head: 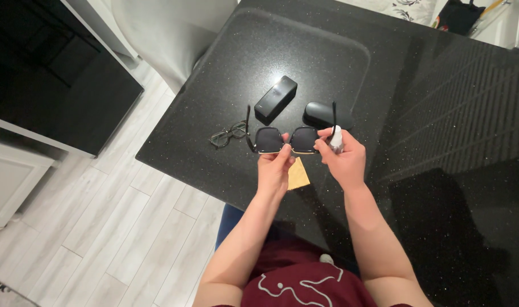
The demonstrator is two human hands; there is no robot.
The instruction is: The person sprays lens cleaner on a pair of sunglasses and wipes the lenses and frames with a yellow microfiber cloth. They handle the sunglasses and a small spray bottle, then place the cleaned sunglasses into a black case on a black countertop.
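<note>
The sunglasses (pixel 286 140), dark square lenses in a thin light-edged frame with both temple arms unfolded and pointing away from the person, are held up above the near part of the black speckled countertop (pixel 430 102). The left hand (pixel 273 167) pinches the frame at the bridge, thumb and fingertips closed on the lower rim between the two lenses. The right hand (pixel 343 159) is curled shut around a small white spray bottle (pixel 335 138), held upright just beside the right lens; the index finger lies over the bottle's top. Whether the bottle touches the frame cannot be told.

Below the sunglasses, a tan cleaning cloth (pixel 297 173) lies flat on the countertop, partly covered by the left hand.

Left of the sunglasses, a pair of dark-rimmed eyeglasses (pixel 227 135) rests on the countertop, near but apart. Beyond the sunglasses lie a black rectangular box (pixel 276 99), set at an angle, and a black rounded glasses case (pixel 318 113), side by side and apart from each other.

Pale plank flooring (pixel 89 227) lies left of the countertop.
</note>
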